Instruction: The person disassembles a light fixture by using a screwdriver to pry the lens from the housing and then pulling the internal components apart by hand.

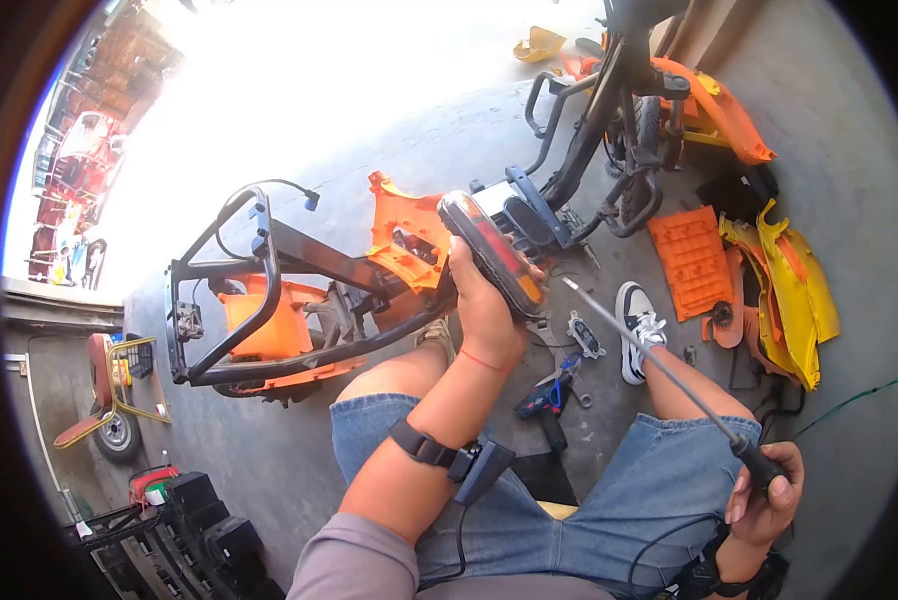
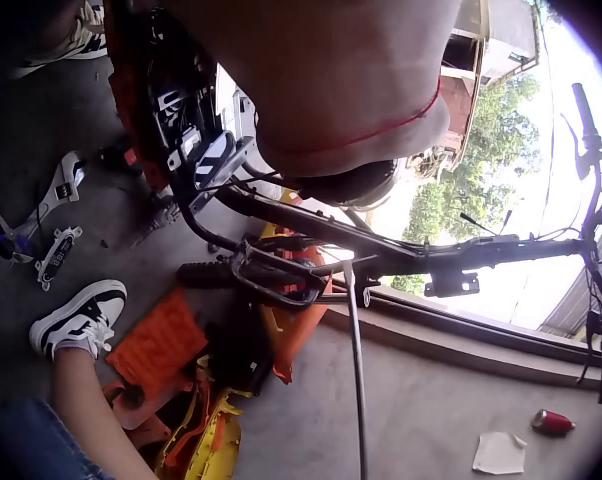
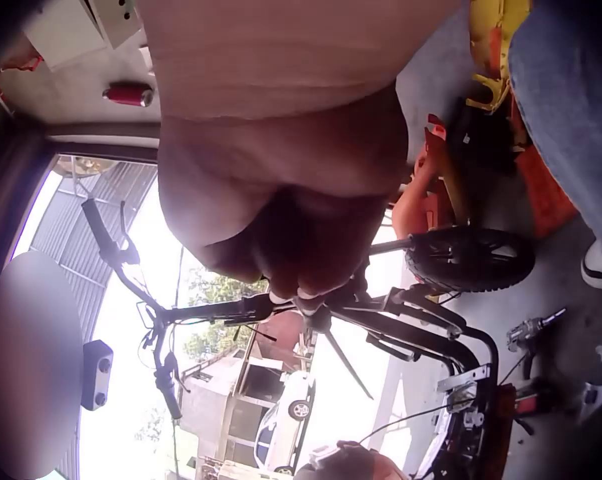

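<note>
My left hand [image 1: 489, 325] grips a long tail light [image 1: 497, 252] with red, orange and clear sections, raised over the floor in front of me. Its thumb lies along the near side of the housing, and the other fingers are mostly hidden behind it. At lower right my right hand [image 1: 769, 500] holds a long screwdriver [image 1: 756, 462] by its black handle. The thin metal shaft slants up and left, its tip standing just right of the tail light in the head view. In the left wrist view the screwdriver's shaft [image 2: 355, 370] rises from the bottom edge.
A black tubular vehicle frame [image 1: 259, 368] with orange panels lies left and ahead. Between my feet are a cordless drill [image 1: 544, 402], an adjustable wrench [image 2: 61, 185] and a small metal-and-black part [image 1: 586, 335]. Orange panels [image 1: 691, 262] and yellow panels [image 1: 804, 290] lie right. Black crates [image 1: 204, 520] stand lower left.
</note>
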The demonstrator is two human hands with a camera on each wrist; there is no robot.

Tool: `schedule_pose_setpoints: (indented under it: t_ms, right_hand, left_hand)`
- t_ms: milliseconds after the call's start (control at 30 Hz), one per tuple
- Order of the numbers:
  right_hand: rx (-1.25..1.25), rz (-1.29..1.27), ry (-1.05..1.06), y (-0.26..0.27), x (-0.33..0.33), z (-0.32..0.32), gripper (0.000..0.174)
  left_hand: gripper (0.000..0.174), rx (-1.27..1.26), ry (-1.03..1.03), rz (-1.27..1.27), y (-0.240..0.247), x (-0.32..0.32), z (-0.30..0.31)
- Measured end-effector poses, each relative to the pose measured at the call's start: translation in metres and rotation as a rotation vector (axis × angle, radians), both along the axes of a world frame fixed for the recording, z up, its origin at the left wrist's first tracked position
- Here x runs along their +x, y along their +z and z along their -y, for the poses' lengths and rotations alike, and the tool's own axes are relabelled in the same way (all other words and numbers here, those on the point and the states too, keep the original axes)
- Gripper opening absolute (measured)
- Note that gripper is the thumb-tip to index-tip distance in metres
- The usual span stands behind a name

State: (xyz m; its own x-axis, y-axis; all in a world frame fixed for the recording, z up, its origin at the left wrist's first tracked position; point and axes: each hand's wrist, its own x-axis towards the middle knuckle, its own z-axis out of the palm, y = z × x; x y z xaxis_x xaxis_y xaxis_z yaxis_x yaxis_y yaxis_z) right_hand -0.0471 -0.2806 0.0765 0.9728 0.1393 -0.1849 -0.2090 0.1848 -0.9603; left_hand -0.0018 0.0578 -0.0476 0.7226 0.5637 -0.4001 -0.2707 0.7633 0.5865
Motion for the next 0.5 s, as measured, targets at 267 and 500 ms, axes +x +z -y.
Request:
schedule_pose_setpoints:
  t_ms: [267,500]
  right_hand:
    - [-0.07,-0.081,0.079,-0.007,-0.024,-0.025,0.049]
    - [-0.103,-0.133,0.129,-0.002,-0.033,-0.04,0.043]
  left_hand:
    - [0.057,-0.046,-0.019,0.038,0.0,-0.007,0.002]
    - [0.056,0.027,0.062,0.012,0.008,-0.005,0.0]
